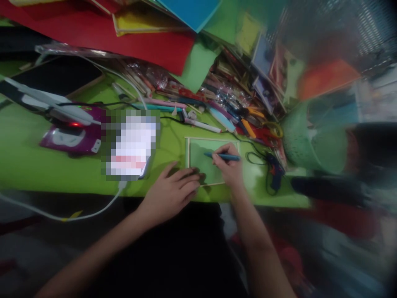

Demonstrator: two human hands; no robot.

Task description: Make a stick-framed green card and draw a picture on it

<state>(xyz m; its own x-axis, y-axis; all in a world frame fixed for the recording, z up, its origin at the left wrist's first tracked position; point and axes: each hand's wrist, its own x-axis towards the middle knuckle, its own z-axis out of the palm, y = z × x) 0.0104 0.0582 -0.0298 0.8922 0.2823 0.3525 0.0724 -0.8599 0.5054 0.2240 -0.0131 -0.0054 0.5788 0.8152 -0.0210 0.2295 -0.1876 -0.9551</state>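
My right hand (228, 163) grips a blue pen (231, 157), its tip pointing left over a green sheet (198, 149). Pale thin sticks edge this sheet like a frame, and it lies flat on the green table. I cannot make out any marks on it, nor whether the tip touches. My left hand (175, 188) lies palm down with fingers spread, its fingertips at the sheet's lower left corner.
A lit phone (133, 145) with a white cable lies left, beside a purple device (71, 138). To the right are a glue gun (275, 174) and a green bucket (316, 145). Behind are pens, scissors (276, 130), sticks and a large red sheet (149, 47).
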